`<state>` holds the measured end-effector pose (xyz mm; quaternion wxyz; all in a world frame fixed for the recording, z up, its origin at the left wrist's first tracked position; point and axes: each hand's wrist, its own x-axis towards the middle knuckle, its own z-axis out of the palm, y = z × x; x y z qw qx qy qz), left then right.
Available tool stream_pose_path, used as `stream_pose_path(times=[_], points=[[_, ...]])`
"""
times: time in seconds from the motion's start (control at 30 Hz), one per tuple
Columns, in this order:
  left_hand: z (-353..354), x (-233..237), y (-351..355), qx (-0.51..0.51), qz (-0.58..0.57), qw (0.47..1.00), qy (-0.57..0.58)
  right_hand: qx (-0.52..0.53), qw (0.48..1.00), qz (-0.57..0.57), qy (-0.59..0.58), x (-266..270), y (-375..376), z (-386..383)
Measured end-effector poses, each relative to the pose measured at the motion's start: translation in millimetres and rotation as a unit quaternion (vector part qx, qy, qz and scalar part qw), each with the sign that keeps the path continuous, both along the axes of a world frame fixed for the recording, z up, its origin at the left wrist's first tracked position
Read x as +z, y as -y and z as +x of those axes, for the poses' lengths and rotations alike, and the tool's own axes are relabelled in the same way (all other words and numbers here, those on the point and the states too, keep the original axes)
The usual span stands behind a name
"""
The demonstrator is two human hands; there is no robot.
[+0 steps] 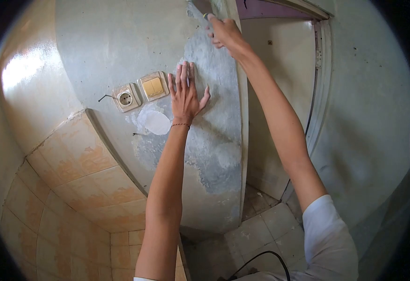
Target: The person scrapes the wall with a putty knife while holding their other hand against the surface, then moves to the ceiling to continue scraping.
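Note:
My left hand [185,96] lies flat on the wall with its fingers spread, just right of the yellow light switch [153,87]. Higher up, near the wall's right edge, my right hand [224,33] is closed round the handle of a scraper [199,7]. The scraper's blade is against the wall at the border of the peeled grey patch [219,89], where the paint is gone. Left of the switch is a power socket [126,98], and below it a round white filler spot [157,122].
Right of the wall's edge stands a doorway with a pale door [280,107]. Orange-patterned tiles [81,150] cover the lower left, with a raised tile edge. A black cable [266,253] loops near the bottom, above the tiled floor [256,234].

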<state>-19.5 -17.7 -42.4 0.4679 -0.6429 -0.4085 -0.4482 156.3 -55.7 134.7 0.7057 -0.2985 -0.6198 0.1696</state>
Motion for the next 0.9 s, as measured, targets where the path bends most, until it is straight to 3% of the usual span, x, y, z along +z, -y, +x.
stream_pose_path(times=[0.07, 0.5, 0.57, 0.9], points=[[0, 3, -2, 0.006, -0.001, 1.000, -0.002, 0.144, 0.987, -0.069, 0.002, -9, 10, 5], [-1, 1, -4, 0.014, 0.023, 1.000, -0.005, 0.141, 0.985, -0.080, -0.062, 28, 3, 0], [-1, 1, -3, 0.007, 0.010, 1.000, -0.006, 0.180, 0.979, -0.043, -0.086, 38, 1, -8], [-1, -1, 0, 0.006, -0.005, 1.000, -0.003, 0.171, 0.973, -0.099, -0.117, 28, 5, -19]])
